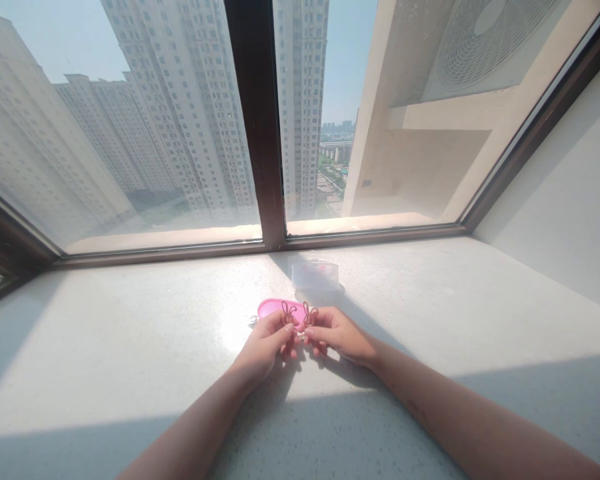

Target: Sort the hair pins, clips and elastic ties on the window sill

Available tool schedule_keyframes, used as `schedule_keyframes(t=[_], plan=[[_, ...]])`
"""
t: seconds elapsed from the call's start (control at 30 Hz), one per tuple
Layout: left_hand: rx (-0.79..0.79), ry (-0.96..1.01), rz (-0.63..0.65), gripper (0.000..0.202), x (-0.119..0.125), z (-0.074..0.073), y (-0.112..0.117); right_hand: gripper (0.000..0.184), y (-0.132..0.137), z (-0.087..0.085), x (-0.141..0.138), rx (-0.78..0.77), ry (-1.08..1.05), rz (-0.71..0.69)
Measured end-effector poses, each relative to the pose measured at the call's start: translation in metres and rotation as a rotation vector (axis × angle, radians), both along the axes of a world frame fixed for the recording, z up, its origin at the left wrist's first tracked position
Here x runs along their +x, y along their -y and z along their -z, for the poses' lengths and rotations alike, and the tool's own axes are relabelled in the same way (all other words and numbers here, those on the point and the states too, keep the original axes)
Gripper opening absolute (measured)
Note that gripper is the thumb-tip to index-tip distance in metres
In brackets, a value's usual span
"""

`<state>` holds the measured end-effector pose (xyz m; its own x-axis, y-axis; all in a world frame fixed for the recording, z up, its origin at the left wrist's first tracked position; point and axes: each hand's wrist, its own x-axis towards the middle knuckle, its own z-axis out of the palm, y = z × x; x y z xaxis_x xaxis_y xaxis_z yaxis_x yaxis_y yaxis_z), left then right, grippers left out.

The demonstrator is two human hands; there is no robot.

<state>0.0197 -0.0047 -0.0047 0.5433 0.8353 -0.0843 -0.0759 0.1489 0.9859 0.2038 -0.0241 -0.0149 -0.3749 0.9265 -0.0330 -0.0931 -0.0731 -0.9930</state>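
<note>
My left hand [264, 343] is closed, thumb and fingers pinching a small brown bow-like piece of looped cord or wire [288, 311]. Close beside it, my right hand [344, 339] pinches a similar brown looped piece [309, 313]. The loops stand up above the fingertips of both hands, and I cannot tell whether the two pieces are joined. A small pale bit [301, 337] shows between the fingers, too small to name. Just behind the hands lies a shallow pink oval tray [270, 305], partly covered by them.
A clear plastic box [315, 275] stands beyond the pink tray, near the window. By the tray's left end lies a small metallic thing [253, 320]. The speckled white sill [130, 347] runs up to the dark window frame [275, 243], with a white wall [570, 200] at right.
</note>
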Motion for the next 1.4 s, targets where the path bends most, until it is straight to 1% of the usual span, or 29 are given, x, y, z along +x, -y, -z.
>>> schedule_keyframes(t=[0.27, 0.63, 0.9, 1.17, 1.4], plan=[[-0.019, 0.001, -0.011, 0.018, 0.0007, -0.0037, 0.0005, 0.020, -0.0006, 0.0012, 0.0001, 0.012, -0.003, 0.006], [-0.005, -0.008, -0.005, 0.019, 0.0003, -0.0025, 0.0006, 0.023, 0.0004, -0.0033, -0.0010, -0.004, 0.000, 0.001], [-0.024, -0.001, -0.008, 0.020, 0.0004, -0.0027, 0.0004, 0.022, -0.0004, 0.0005, -0.0007, 0.012, 0.002, 0.006], [-0.027, 0.003, -0.011, 0.019, 0.0010, -0.0034, 0.0004, 0.022, -0.0003, -0.0012, -0.0008, 0.017, 0.009, 0.004], [-0.029, 0.008, -0.012, 0.021, 0.0015, -0.0045, 0.0003, 0.023, -0.0006, 0.0013, -0.0003, 0.016, 0.010, 0.010]])
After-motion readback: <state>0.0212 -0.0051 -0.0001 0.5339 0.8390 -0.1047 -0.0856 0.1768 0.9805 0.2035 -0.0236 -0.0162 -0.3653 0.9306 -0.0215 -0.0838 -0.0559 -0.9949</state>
